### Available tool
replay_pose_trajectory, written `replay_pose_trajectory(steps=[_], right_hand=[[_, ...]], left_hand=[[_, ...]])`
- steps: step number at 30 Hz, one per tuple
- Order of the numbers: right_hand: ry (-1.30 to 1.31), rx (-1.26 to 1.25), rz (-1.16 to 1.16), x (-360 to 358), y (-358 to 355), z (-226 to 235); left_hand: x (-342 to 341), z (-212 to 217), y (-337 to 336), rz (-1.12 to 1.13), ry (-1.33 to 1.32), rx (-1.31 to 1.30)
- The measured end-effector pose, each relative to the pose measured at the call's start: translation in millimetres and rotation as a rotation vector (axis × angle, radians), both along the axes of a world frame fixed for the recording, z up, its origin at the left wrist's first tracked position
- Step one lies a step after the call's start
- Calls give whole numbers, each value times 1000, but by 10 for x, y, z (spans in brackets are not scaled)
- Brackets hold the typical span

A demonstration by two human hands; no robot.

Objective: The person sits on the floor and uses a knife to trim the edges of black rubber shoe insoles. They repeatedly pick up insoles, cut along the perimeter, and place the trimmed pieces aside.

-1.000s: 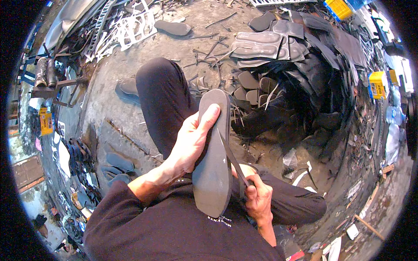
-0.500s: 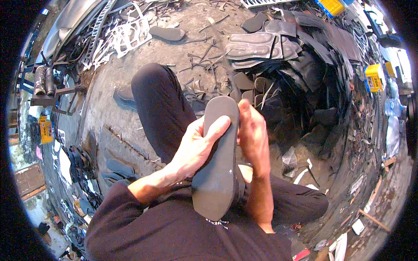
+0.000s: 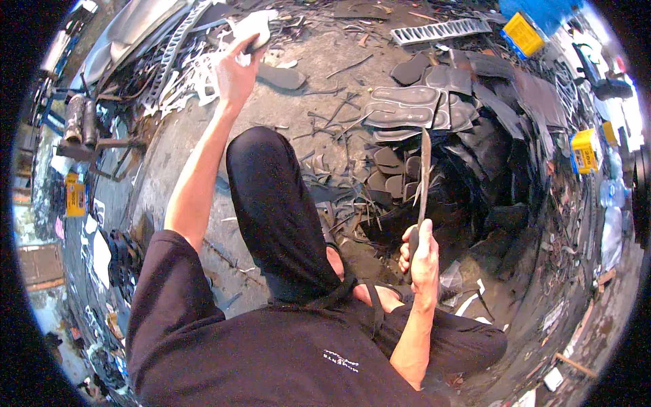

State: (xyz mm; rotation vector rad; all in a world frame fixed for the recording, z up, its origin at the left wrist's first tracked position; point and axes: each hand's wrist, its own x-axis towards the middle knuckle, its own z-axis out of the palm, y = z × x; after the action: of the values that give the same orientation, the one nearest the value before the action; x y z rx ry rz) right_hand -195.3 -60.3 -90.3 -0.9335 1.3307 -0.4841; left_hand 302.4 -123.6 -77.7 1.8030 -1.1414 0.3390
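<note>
My left hand (image 3: 236,73) is stretched far out to the upper left, over the floor by a heap of white scraps (image 3: 193,71). Its fingers are closed on a small dark flat piece (image 3: 253,46); most of that piece is hidden. My right hand (image 3: 422,254) is low at the right of my raised knee (image 3: 271,197), gripping the handle of a long knife (image 3: 424,173). The thin blade points straight up and away from me. The two hands are far apart.
A dark shoe sole (image 3: 281,76) lies on the floor near my left hand. A stack of grey cut soles (image 3: 407,108) and black rubber offcuts (image 3: 400,186) fill the ground ahead. A grey slotted strip (image 3: 441,30) and yellow boxes (image 3: 584,150) lie further off.
The grey sole that both hands held on my lap is gone from there. My left arm has swung out to the upper left. My right hand now holds the knife upright.
</note>
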Motion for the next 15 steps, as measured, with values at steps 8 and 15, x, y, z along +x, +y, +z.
replay_pose_trajectory(steps=[8,15], right_hand=[[118,-61,33,-147,63,46],[387,-406,-10,-303,185,-461]], left_hand=[[637,-2098,109,-523,334,1173],[773,-1135,-1085,-616,-212,880]])
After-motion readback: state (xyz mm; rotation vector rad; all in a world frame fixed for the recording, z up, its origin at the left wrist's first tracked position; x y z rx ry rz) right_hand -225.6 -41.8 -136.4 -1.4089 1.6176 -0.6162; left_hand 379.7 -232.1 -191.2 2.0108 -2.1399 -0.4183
